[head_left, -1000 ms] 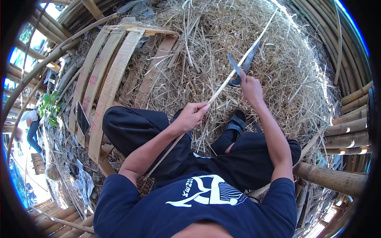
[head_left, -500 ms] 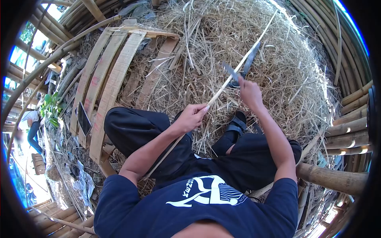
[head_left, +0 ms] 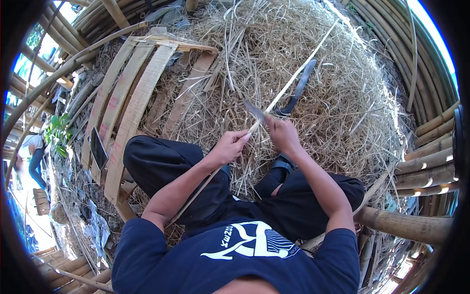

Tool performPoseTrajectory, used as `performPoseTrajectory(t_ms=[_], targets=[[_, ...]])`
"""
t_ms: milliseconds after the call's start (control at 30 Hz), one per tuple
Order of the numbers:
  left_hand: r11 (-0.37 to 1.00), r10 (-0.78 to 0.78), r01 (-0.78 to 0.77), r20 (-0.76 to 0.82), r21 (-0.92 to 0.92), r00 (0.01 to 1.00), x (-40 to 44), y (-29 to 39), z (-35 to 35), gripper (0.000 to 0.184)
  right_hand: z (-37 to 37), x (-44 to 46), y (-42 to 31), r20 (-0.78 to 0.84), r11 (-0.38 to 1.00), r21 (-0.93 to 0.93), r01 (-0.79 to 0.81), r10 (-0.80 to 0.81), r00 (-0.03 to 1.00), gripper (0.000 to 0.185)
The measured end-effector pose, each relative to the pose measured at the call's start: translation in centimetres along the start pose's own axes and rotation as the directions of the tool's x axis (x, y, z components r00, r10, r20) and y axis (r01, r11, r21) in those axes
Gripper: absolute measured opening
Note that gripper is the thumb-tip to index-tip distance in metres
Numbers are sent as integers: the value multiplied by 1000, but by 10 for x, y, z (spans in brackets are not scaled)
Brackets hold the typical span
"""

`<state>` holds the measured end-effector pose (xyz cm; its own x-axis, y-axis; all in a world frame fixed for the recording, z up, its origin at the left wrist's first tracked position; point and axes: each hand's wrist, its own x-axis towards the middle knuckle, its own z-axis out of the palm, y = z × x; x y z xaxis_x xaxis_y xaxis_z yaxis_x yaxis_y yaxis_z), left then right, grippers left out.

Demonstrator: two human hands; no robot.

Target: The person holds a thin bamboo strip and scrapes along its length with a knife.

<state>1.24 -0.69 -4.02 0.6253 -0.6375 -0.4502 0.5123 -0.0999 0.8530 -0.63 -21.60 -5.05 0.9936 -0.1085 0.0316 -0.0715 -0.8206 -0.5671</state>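
A long pale bamboo strip (head_left: 293, 77) runs diagonally from the upper right down across my lap. My left hand (head_left: 230, 147) is closed around it at mid-length. Just beyond, my right hand (head_left: 282, 133) grips a knife, its handle hidden in the fist. The knife blade (head_left: 254, 110) points up and left and crosses the strip close to my left fingers. A second, larger blade with a black handle (head_left: 304, 78) lies on the shavings, to the right of the strip.
Bamboo shavings (head_left: 342, 103) cover the ground ahead. A slatted wooden pallet (head_left: 139, 98) lies at left with a phone (head_left: 98, 149) on it. Bamboo poles (head_left: 426, 175) line the right side. Another person (head_left: 35, 159) is at far left.
My right hand has drawn the knife down along the strip toward my left hand, which has barely moved. The strip's angle looks almost unchanged.
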Motion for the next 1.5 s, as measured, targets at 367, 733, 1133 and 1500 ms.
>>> performPoseTrajectory(t_ms=[367, 733, 1133, 1500], targets=[[998, -36, 37, 26, -45, 999, -14, 15, 8, 26, -34, 26, 29, -167, 964, -150, -219, 193, 967, 66], [1000, 17, -18, 33, 19, 999, -7, 0, 5, 26, -19, 12, 16, -98, 971, -155, -181, 167, 981, 62], [999, 10, -9, -7, 47, 1000, -12, 3, 7, 25, -19, 22, 48, -114, 979, -83, -187, 177, 977, 62], [1000, -14, 14, 7, 21, 1000, -16, 16, 15, 27, -29, 29, 40, -86, 951, -33, -307, 303, 949, 56]])
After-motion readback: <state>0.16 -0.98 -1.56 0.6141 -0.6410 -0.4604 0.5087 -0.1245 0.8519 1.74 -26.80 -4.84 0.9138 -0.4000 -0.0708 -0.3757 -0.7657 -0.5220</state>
